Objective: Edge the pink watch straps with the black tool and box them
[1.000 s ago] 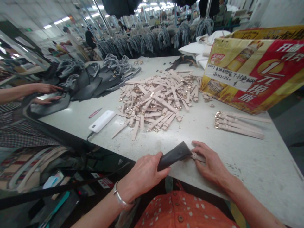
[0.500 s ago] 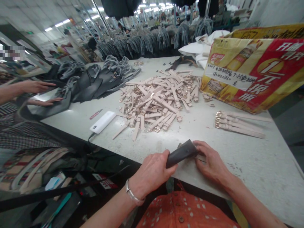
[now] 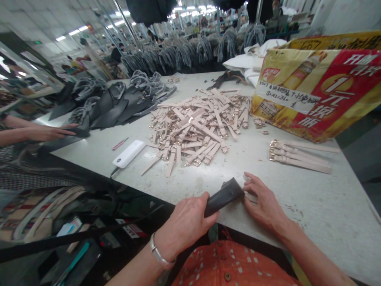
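Observation:
My left hand (image 3: 190, 216) is wrapped round a long dark grey block-like object (image 3: 224, 198), held slanting over the table's near edge; I cannot make out its exact kind. A small metallic bit shows behind its upper side. My right hand (image 3: 263, 202) is just right of the object's far end, fingers bent, with a pale strap (image 3: 251, 197) partly showing between fingers and thumb. Most of this strap is hidden. Beyond my hands lies a heap of pale buckle straps (image 3: 198, 127). Several more buckle straps (image 3: 300, 156) lie side by side at the right.
A yellow and red carton (image 3: 297, 91) stands at the right of the table (image 3: 166, 194). A white device with a cable (image 3: 129, 153) and a red pen-like tool (image 3: 120, 143) lie left. Dark bag pieces (image 3: 119, 103) are piled behind them, near a co-worker's hands (image 3: 50, 132).
My left hand and the dark object have shifted slightly left, away from my right hand, whose fingers have loosened a little. The co-worker's hands have moved down onto a dark piece.

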A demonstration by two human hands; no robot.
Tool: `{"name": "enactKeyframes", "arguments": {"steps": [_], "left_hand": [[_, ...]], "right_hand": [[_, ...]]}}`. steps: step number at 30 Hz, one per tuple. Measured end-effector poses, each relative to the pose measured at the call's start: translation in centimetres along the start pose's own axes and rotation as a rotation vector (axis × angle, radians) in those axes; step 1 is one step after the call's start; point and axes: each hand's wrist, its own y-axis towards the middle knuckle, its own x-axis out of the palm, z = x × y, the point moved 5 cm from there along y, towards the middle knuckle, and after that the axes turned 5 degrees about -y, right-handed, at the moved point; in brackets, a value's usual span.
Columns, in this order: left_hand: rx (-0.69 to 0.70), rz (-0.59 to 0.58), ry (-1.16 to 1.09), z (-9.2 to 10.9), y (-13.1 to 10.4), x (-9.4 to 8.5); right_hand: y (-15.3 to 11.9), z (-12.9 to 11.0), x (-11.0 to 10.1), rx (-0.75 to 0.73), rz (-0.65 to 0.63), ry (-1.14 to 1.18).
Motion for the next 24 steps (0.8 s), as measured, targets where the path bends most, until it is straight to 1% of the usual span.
{"name": "enactKeyframes", "arguments": {"steps": [2,4,6,8,12,15,19,22,24], "left_hand": [[0.01,0.015,-0.002,0.6,0.7,0.1],[0.008,0.025,-0.007,0.8,1.5,0.1],[-0.001,0.037,-0.027,0.4,1.9,0.0],[-0.014,0.058,-0.073,-0.4,2.0,-0.2],[-0.057,0.088,-0.157,-2.6,1.0,-0.7],[-0.071,0.055,-0.177,-3.7,-0.1,-0.9],[-0.092,0.0,-0.147,-4.4,-1.3,-0.5],[-0.114,-0.015,-0.106,-4.8,-2.1,-0.2],[-0.122,-0.02,-0.103,-4.8,-2.8,-0.3]], "right_hand": [[0.1,0.2,0.0,-0.002,0.016,0.0],[0.1,0.4,-0.1,0.007,0.04,0.005],[0.2,0.5,-0.2,0.012,0.058,0.012],[0.2,0.4,-0.2,-0.003,0.058,0.02],[0.1,-0.4,0.0,-0.073,0.038,0.004],[-0.1,-1.5,-0.1,-0.171,0.029,-0.049],[-0.7,-2.2,-0.4,-0.257,0.014,-0.111],[-1.1,-2.5,-0.6,-0.308,-0.008,-0.134],[-1.2,-2.8,-0.6,-0.317,-0.042,-0.153]]}}
